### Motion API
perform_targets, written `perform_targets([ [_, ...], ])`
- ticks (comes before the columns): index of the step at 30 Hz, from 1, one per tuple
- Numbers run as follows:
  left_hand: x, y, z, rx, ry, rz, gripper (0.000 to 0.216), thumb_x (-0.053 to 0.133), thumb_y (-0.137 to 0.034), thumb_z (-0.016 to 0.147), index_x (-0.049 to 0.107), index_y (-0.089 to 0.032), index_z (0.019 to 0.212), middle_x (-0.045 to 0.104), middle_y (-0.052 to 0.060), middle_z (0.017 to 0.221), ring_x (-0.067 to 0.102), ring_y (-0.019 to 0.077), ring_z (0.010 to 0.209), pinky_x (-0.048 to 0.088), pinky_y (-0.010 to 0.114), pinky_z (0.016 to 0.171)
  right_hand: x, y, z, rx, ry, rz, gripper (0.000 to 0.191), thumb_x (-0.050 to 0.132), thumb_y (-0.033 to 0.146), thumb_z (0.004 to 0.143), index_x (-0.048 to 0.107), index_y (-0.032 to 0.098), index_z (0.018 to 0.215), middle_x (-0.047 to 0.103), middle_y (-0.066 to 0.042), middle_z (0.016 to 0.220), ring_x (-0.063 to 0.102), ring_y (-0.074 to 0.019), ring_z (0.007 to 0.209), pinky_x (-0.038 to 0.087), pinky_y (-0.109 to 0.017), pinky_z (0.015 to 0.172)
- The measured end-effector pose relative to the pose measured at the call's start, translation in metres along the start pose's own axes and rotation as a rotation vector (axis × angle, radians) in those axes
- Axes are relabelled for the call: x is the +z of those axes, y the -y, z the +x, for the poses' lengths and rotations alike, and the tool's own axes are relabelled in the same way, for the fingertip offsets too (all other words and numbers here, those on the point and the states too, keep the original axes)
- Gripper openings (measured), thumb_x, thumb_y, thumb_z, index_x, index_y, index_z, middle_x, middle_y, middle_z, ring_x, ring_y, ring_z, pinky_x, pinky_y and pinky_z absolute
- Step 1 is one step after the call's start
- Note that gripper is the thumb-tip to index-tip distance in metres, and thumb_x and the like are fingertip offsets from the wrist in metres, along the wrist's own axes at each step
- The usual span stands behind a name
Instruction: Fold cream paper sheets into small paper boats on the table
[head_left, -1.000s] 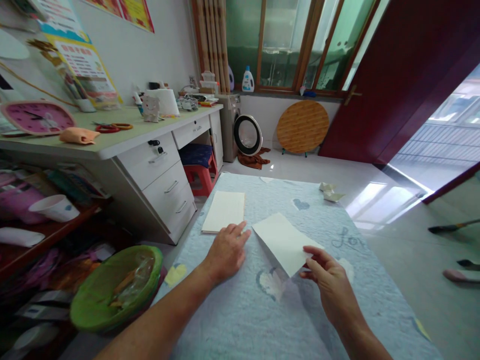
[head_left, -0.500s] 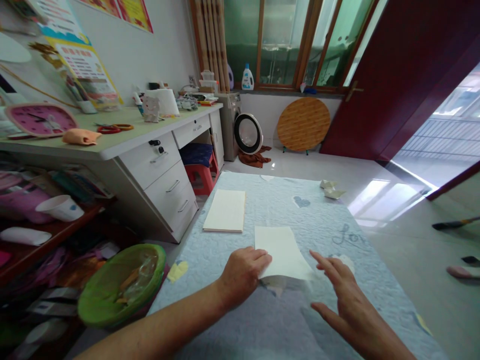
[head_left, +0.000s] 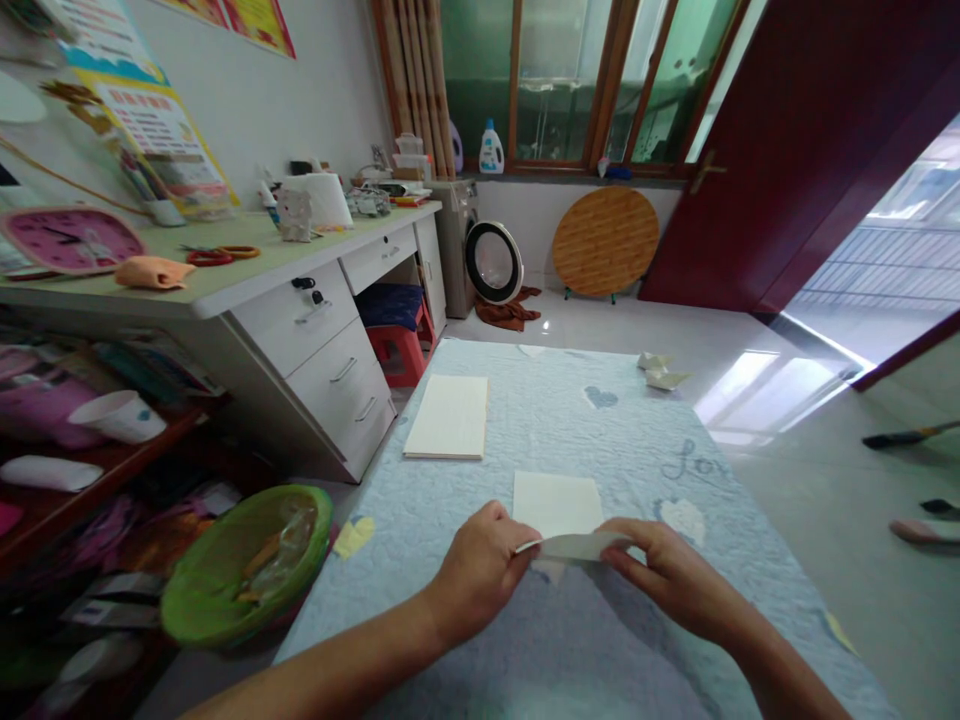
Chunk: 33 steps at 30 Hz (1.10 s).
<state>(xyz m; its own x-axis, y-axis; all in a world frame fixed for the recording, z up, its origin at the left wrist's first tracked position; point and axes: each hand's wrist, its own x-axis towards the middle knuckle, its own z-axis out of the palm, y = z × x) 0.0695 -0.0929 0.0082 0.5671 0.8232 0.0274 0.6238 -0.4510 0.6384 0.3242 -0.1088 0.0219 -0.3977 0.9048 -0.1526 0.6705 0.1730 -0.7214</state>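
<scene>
A sheet of paper [head_left: 556, 502], pale cream, lies on the light blue quilted cloth [head_left: 420, 520] in front of me. Its near edge is lifted and curls upward. My left hand [head_left: 487, 555] pinches the near left corner between thumb and fingers. At the near right corner, my right hand [head_left: 660, 565] grips the sheet the same way. Beyond the sheet, to the left, rests a pad of paper [head_left: 448, 418] of similar colour. Small folded paper pieces [head_left: 664, 374] sit at the cloth's far right edge.
A green basket [head_left: 184, 610] with wrappers in it stands on the floor at the left. The desk [head_left: 285, 330] behind it carries a pink clock [head_left: 71, 240] and scissors [head_left: 221, 256]. Further back are a red stool [head_left: 397, 350] and an open washing machine door [head_left: 493, 262].
My right hand has moved left and closed on the sheet's near right corner. The sheet's near edge is now raised and bent between both hands.
</scene>
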Motion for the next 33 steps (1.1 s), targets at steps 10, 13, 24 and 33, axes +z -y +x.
perform_targets([
  [10,0.016,0.011,0.014,-0.286,-0.167,-0.222,0.048,0.052,-0.019,0.088,0.044,-0.018,0.135,0.062,-0.003,0.072,0.061,0.0184,0.071,0.041,0.026,0.068,0.028,-0.016,0.024,0.201,-0.293,0.038,0.024,0.043,0.041,0.087,0.053,0.021,0.078,0.062,-0.002,0.072,0.058,-0.0197,0.069,0.040,-0.030,0.063],
  [13,0.025,0.013,0.012,-0.238,-0.288,-0.106,0.057,0.052,-0.016,0.089,0.035,-0.017,0.143,0.063,0.000,0.082,0.060,0.0199,0.081,0.043,0.030,0.077,0.038,-0.019,0.028,0.230,-0.426,0.008,0.025,0.044,0.044,0.085,0.053,0.021,0.084,0.059,-0.001,0.067,0.056,-0.0191,0.063,0.038,-0.030,0.061],
  [24,0.030,0.024,0.011,-0.086,-0.271,0.302,0.022,0.055,-0.016,0.092,0.067,-0.025,0.108,0.067,0.003,0.095,0.054,0.0245,0.097,0.033,0.047,0.093,0.053,-0.025,0.032,0.244,-0.549,-0.053,0.036,0.044,0.041,0.084,0.050,0.019,0.112,0.056,0.003,0.065,0.057,-0.0189,0.057,0.040,-0.030,0.060],
  [33,0.034,0.025,0.008,-0.030,-0.277,0.403,0.024,0.049,-0.014,0.094,0.063,-0.022,0.111,0.064,0.004,0.095,0.052,0.0229,0.098,0.029,0.048,0.103,0.054,-0.024,0.031,0.256,-0.558,-0.102,0.032,0.043,0.042,0.084,0.053,0.021,0.106,0.056,0.004,0.063,0.057,-0.0187,0.055,0.037,-0.029,0.057],
])
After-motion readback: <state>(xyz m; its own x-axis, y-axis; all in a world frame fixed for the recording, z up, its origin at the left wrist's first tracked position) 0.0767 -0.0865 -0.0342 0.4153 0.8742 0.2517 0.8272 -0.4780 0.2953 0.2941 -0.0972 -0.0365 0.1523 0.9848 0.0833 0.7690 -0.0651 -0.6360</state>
